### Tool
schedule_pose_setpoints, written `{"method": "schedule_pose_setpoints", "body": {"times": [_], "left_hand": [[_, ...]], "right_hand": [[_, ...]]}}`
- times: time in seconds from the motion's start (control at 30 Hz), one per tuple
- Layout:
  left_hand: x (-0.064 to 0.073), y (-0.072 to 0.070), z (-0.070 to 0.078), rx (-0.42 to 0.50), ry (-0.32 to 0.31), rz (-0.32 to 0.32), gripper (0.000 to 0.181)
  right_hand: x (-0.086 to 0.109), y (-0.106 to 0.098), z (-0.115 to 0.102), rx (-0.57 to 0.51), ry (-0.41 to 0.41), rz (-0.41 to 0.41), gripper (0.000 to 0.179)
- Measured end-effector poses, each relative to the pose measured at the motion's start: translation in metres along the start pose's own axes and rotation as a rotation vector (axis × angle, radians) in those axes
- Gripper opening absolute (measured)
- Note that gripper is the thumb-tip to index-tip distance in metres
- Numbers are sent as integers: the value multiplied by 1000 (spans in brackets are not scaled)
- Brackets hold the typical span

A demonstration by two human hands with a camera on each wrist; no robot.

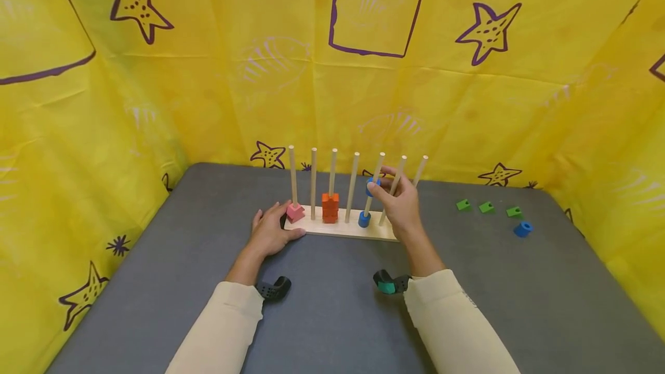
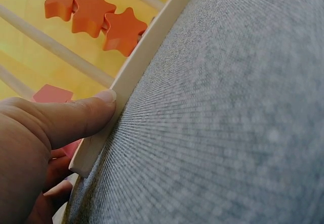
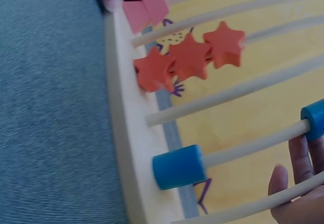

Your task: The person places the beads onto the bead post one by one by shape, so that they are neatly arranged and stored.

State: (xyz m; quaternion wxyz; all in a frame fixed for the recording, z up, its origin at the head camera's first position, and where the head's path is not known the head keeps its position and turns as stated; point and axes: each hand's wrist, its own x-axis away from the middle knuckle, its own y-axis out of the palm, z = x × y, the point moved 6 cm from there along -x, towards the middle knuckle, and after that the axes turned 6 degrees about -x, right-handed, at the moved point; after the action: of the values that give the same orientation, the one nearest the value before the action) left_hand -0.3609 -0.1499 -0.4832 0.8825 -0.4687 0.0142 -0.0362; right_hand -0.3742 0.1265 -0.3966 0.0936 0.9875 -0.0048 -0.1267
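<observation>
My left hand (image 1: 271,232) grips the left end of a wooden peg board (image 1: 345,231), thumb on its front edge and fingers behind. Beside it, pink blocks (image 1: 295,212) sit at the foot of the leftmost peg. Three orange stars (image 3: 188,57) are stacked low on another peg. With my right hand (image 1: 404,208) I pinch a blue cylinder (image 1: 372,187), which is threaded on the upper part of a peg. A second blue cylinder (image 3: 179,167) rests at the bottom of that same peg. The pegs to its right carry no pieces.
On the grey table (image 1: 332,316), to the right of the board, lie three green blocks (image 1: 486,207) and a loose blue cylinder (image 1: 523,229). A yellow patterned cloth (image 1: 332,103) hangs behind and at both sides. Several upright pegs stand close to my right hand.
</observation>
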Motion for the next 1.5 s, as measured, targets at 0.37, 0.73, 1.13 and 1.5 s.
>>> {"method": "schedule_pose_setpoints", "body": {"times": [0.37,0.73,1.13,1.5], "left_hand": [[-1,1,-1,0,-3,6,84],[0,1,-1,7,-17,3,83],[1,1,2,-6,-10,8,84],[1,1,0,-10,-12,10,84]], "right_hand": [[8,-4,25,86,87,-3,45],[18,-1,28,186,172,-16,48],[14,-12,48,200,135,11,45],[22,-17,37,204,124,21,40]]}}
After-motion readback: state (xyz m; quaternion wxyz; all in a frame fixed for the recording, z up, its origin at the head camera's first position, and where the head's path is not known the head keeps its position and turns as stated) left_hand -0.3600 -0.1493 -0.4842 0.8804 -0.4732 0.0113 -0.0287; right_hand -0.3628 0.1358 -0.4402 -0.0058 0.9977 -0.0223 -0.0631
